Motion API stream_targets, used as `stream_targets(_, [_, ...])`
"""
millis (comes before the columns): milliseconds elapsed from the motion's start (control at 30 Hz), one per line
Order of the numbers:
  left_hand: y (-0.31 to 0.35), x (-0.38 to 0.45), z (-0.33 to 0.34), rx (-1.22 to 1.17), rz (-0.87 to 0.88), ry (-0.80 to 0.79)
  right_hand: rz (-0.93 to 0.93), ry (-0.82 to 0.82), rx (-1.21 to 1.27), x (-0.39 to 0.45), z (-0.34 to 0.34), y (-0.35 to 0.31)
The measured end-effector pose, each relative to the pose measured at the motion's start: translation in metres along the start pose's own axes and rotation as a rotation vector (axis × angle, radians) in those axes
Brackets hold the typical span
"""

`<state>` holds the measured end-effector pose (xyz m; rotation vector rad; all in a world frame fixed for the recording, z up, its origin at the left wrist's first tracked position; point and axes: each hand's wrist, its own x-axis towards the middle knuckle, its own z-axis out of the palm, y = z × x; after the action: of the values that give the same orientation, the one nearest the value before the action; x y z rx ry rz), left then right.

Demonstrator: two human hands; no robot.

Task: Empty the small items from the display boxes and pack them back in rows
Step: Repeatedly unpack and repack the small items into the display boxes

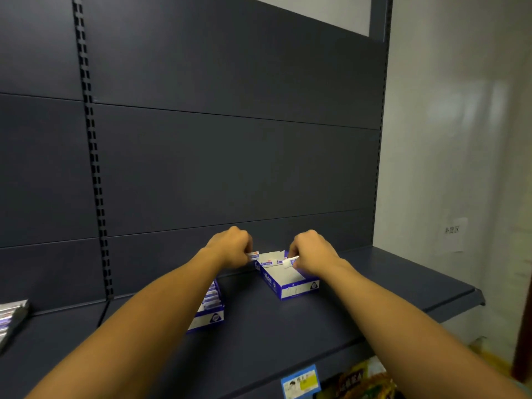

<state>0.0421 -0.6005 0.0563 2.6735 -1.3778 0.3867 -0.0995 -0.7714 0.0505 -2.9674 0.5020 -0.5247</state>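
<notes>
The right hand [312, 254] and left hand [231, 249] each pinch a small packet [254, 256] over the near-empty display box [289, 280] at twelve o'clock on the shelf [374, 283]; light, probably slippery, best pinched by edges.

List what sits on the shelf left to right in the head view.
Silvery packets at the edge → display box filled with rows → left hand → nearly empty display box → right hand.

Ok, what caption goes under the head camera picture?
Both hands hold small packets over a nearly empty display box on a dark shelf.
</notes>
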Motion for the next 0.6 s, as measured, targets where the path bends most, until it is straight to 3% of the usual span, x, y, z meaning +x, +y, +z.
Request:
stream_targets(267, [0.012, 0.045, 0.032, 0.018, -0.044, -0.033, -0.043, -0.001, 0.057, 0.045, 0.030, 0.036])
stream_targets(467, [0.023, 0.072, 0.051, -0.102, -0.141, 0.104, -0.130, -0.025, 0.118, 0.083, 0.050, 0.057])
stream_targets(600, [0.028, 0.085, 0.068, -0.107, -0.193, 0.078, -0.199, -0.073, 0.165, 0.109, 0.059, 0.072])
